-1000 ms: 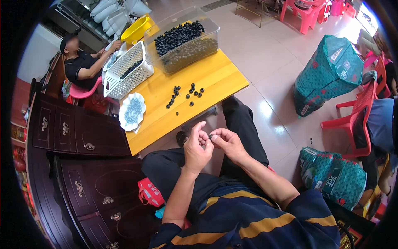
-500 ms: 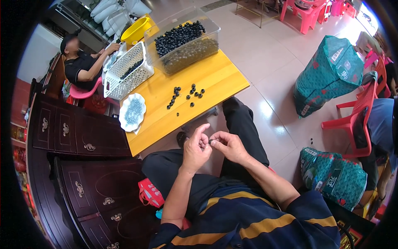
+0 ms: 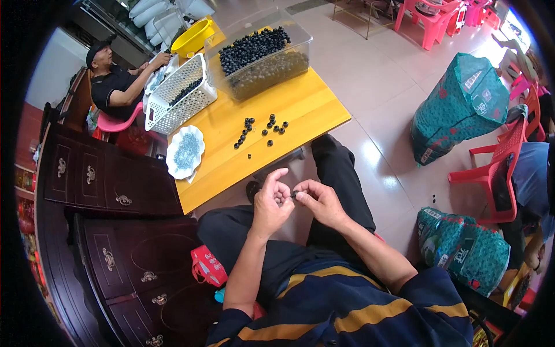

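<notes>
Over my lap, my left hand (image 3: 272, 203) and my right hand (image 3: 321, 203) meet fingertip to fingertip. Pinched between them is a small black round piece (image 3: 294, 195), mostly covered by the fingers. My left index finger points up, away from the piece. Just beyond the hands, several loose black round pieces (image 3: 270, 143) lie scattered on the yellow wooden table (image 3: 315, 104). A white scalloped dish (image 3: 199, 141) at the table's left edge holds many small clear bluish bits.
A clear plastic bin (image 3: 257, 81) of black pieces stands at the back beside a white perforated basket (image 3: 179, 104) and a yellow bowl (image 3: 193, 37). Dark wooden cabinets (image 3: 139, 248) line the left. A co-worker (image 3: 118, 87) sits far left. Green bags (image 3: 457, 110) and red chairs (image 3: 491, 173) stand right.
The view has shifted slightly. My hands keep nearly the same pose, and the black piece stays pinched between them.
</notes>
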Motion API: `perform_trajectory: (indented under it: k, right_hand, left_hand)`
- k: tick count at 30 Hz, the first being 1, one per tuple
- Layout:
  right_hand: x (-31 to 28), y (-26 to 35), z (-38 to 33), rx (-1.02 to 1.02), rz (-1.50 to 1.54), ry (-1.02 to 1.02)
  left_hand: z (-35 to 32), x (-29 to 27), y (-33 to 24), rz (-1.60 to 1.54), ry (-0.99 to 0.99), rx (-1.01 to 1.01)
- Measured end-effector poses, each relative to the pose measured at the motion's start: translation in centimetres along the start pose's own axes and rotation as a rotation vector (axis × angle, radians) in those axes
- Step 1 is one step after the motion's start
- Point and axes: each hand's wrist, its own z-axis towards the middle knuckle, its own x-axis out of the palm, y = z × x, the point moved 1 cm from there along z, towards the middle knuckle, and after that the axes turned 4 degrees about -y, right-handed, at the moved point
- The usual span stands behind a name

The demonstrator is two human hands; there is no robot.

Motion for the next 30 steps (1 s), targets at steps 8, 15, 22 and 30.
perform_trajectory:
  k: [8,15,22,30]
  right_hand:
    - [0.2,-1.3,0.3,0.041,0.217,0.036]
    - [0.1,-0.7,0.3,0.035,0.168,0.068]
    - [0.1,-0.7,0.2,0.022,0.141,0.012]
    - [0.1,-0.4,0.0,0.072,0.131,0.051]
  left_hand:
    - [0.0,0.3,-0.3,-0.120,-0.027,-0.030]
    - [0.2,-0.2,0.3,-0.118,0.063,-0.067]
    - [-0.2,0.3,-0.7,-0.097,-0.029,-0.013]
    - [-0.5,0.6,-1.0,-0.004,-0.057,0.046]
